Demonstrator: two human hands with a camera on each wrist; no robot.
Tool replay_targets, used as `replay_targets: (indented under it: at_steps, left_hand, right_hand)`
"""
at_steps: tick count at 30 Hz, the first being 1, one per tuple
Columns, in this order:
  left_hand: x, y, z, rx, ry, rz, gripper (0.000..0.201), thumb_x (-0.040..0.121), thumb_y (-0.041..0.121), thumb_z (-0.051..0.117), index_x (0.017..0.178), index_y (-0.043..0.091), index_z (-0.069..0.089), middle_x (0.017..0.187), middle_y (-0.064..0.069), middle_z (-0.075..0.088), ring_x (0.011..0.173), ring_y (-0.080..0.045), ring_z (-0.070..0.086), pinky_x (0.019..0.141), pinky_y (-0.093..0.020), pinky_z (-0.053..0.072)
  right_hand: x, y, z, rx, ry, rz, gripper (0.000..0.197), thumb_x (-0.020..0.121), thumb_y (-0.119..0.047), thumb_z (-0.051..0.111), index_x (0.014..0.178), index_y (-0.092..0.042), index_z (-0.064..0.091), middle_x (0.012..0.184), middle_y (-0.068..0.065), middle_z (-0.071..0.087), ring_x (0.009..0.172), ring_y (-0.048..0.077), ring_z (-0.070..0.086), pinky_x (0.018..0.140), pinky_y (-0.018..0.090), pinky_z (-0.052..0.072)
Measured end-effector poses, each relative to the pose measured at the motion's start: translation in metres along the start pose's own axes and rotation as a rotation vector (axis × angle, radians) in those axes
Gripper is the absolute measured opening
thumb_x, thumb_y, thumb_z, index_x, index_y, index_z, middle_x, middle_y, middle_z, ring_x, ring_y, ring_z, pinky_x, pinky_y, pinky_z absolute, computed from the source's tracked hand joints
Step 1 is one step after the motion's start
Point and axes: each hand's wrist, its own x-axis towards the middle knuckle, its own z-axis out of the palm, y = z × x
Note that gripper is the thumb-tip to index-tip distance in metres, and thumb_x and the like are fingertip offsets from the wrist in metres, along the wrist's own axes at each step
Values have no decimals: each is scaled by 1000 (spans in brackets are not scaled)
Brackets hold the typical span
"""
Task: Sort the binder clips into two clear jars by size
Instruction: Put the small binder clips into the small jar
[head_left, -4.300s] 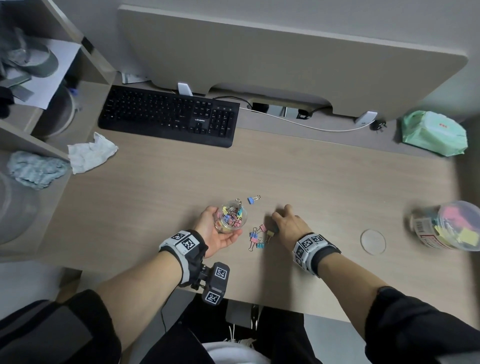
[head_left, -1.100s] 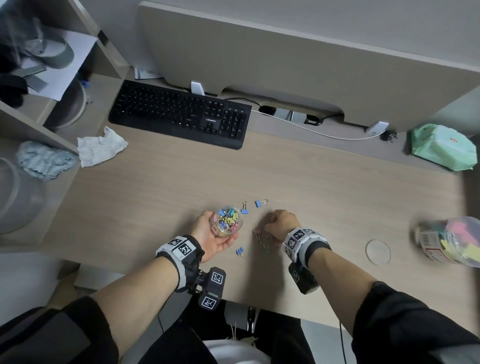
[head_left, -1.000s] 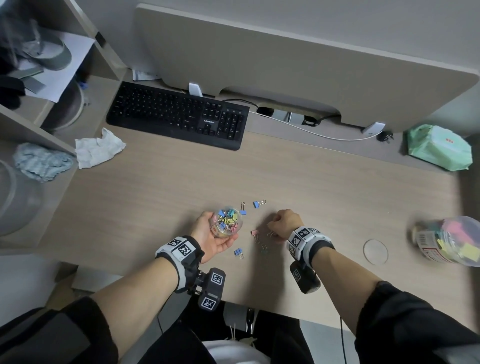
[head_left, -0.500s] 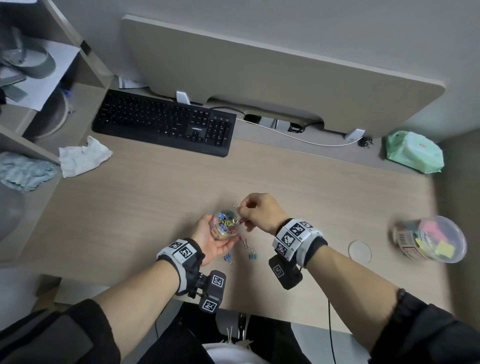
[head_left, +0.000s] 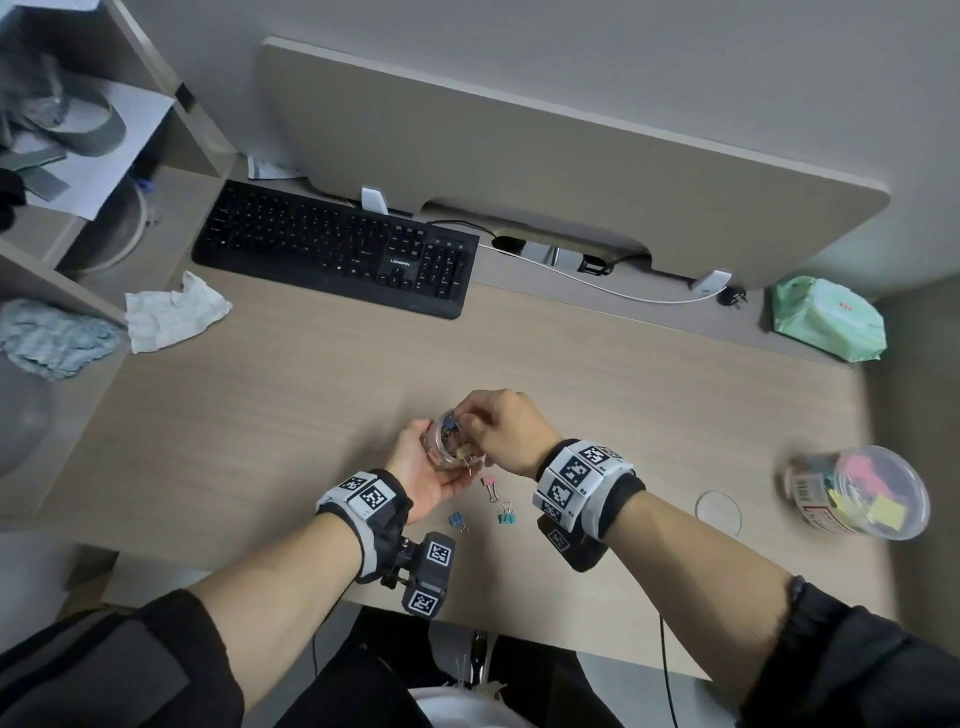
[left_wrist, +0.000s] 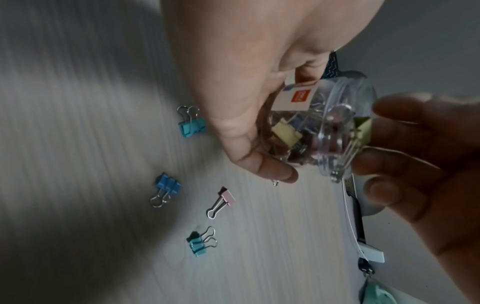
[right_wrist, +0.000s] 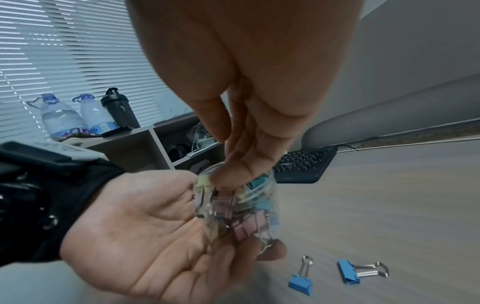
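Fingertips of the right hand, bunched together, now sit in the mouth of the small clear jar; a second ago this hand was low on the desk among the loose clips, so it has come up to deliver; whether a clip is pinched between them at this instant cannot be told. Left hand: fingers and thumb curled round the same jar, holding it just off the desk, mouth tilted toward the right hand, as it did in the earlier views. Jar contents: many small clips, pink, yellow, blue, teal, near full. Loose clips remaining on the desk, just beside the hands: pink clip, teal clip, blue clip; the wrist views show others. Judgement: small-size sorting is well advanced, a few pieces left. Second jar: far right, lying on its side, holding larger coloured pieces, its lid flat near it. Surface: pale wood-grain. Room: black keyboard at the back, crumpled tissue left, green wipes pack right, shelving to the left.
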Motion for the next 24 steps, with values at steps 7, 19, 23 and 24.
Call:
replay_targets:
  at_steps: [7, 19, 23, 24]
  left_hand:
    - [-3, 6, 0, -44, -8, 4, 54, 104, 40, 29, 115, 1, 66, 102, -22, 70, 86, -31, 66, 73, -38, 54]
    - [-7, 12, -4, 12, -34, 13, 51, 104, 35, 27, 96, 6, 67, 82, -17, 71, 76, -33, 67, 67, -37, 52]
    - [-6, 17, -7, -16, -12, 1, 54, 101, 37, 27, 114, 2, 66, 106, -22, 70, 81, -32, 68, 67, -36, 54]
    - [-5, 18, -8, -17, -9, -2, 55, 101, 38, 27, 117, 2, 66, 111, -23, 69, 82, -31, 68, 67, -35, 54]
  right_hand:
    - [7, -1, -10, 219, 118, 54, 18, 90, -1, 47, 90, -11, 62, 75, 13, 69, 56, 25, 64, 59, 40, 58]
    - [5, -14, 3, 357, -61, -60, 37, 81, 18, 33, 91, 1, 65, 88, 18, 70, 84, 36, 70, 80, 41, 59]
    - [12, -10, -5, 404, 111, -53, 41, 77, 21, 30, 83, -3, 63, 83, 20, 67, 73, 31, 65, 73, 41, 58]
    - [14, -7, -8, 401, 138, -35, 41, 76, 21, 30, 82, -5, 62, 81, 20, 66, 70, 29, 63, 71, 43, 56]
